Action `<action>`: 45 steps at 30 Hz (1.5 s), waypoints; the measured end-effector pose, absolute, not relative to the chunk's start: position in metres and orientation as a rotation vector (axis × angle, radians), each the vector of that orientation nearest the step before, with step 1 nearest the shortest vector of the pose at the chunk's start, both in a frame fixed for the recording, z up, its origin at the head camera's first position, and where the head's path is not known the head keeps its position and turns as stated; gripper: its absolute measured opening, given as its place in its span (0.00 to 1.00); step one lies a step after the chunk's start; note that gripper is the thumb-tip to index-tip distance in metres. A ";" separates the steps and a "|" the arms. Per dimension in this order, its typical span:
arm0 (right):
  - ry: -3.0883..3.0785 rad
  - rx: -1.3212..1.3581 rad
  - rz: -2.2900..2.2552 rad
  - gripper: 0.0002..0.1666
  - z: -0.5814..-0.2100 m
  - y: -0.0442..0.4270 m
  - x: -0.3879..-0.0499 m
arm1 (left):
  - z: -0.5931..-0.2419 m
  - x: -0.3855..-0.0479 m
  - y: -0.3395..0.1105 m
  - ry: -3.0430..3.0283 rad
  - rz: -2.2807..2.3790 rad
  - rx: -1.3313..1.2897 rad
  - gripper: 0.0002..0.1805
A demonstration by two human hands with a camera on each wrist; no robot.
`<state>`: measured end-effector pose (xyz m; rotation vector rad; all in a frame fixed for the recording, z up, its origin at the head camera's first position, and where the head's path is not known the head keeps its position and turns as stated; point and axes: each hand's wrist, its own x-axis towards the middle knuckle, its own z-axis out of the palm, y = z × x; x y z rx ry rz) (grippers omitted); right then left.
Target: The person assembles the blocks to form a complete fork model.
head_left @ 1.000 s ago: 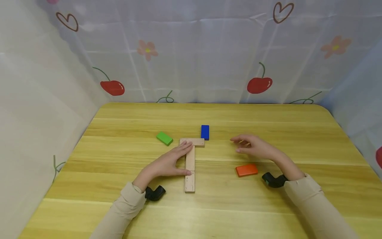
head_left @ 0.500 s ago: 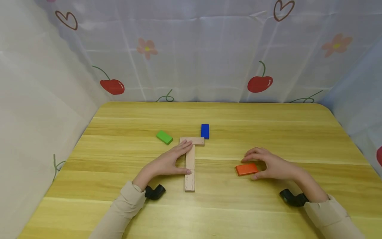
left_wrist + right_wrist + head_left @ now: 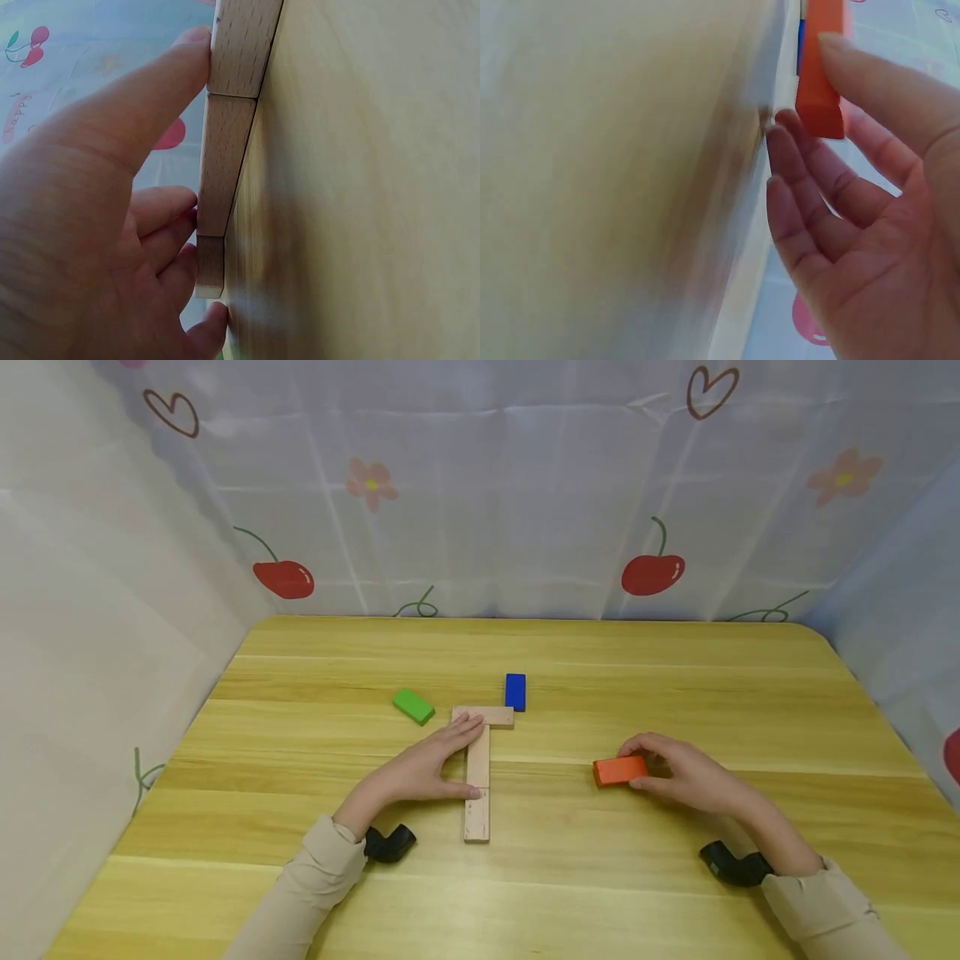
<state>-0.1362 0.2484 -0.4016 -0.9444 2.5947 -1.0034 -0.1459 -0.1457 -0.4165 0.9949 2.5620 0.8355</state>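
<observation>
Three plain wooden blocks form an upside-down L or T shape: one crosswise block (image 3: 497,717) at the far end, then a middle block (image 3: 477,758) and a near block (image 3: 477,820) in line. The left hand (image 3: 420,770) rests on them, fingertips at the crosswise block and thumb by the joint of the other two; in the left wrist view its thumb touches the near block (image 3: 244,49). An orange block (image 3: 619,771) is pinched between thumb and fingers of the right hand (image 3: 693,777); the right wrist view shows the orange block (image 3: 823,82) tilted off the table.
A blue block (image 3: 515,692) stands at the right end of the crosswise block, on its far side. To the left lies a green block (image 3: 413,707) at a slant. A patterned curtain (image 3: 495,510) hangs behind the table's far edge.
The right hand has come down and toward the person, and now pinches the orange block, which has moved slightly up and away. The left hand has kept its place.
</observation>
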 end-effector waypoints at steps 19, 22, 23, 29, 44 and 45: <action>2.200 -0.586 -1.801 0.25 -0.393 0.203 -0.182 | -0.418 -0.145 -0.147 2.561 0.837 1.003 0.52; 2.162 -0.427 -1.877 0.26 -0.385 0.187 -0.198 | -0.418 -0.145 -0.147 2.564 0.843 1.014 0.52; 2.152 -0.371 -1.888 0.27 -0.383 0.181 -0.203 | -0.418 -0.145 -0.147 2.565 0.839 1.015 0.52; 2.140 -0.211 -1.904 0.27 -0.377 0.147 -0.238 | -0.417 -0.145 -0.146 2.557 0.849 1.018 0.52; 2.156 -0.360 -1.617 0.21 -0.398 0.086 -0.288 | -0.416 -0.147 -0.146 2.545 0.851 1.019 0.51; 2.156 -0.373 -1.599 0.20 -0.399 0.084 -0.289 | -0.416 -0.147 -0.146 2.544 0.852 1.014 0.51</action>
